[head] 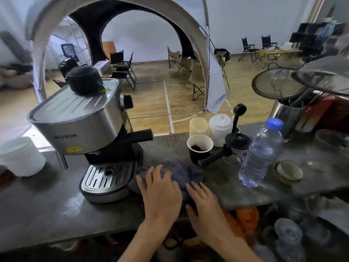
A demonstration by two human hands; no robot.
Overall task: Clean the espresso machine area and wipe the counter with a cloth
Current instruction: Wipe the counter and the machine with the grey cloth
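Head view, looking down, counter (56,214) near

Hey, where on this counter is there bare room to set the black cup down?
Bare counter lies front left, between the stack of white cups and the espresso machine. Right of the grey cloth it is crowded: black cup, portafilter, water bottle, small bowls.

Brand: "PETRUS", first letters blurred, on the espresso machine (79,118) steel front.
Sticker: small yellow label (75,149) beneath it, print too small to read.
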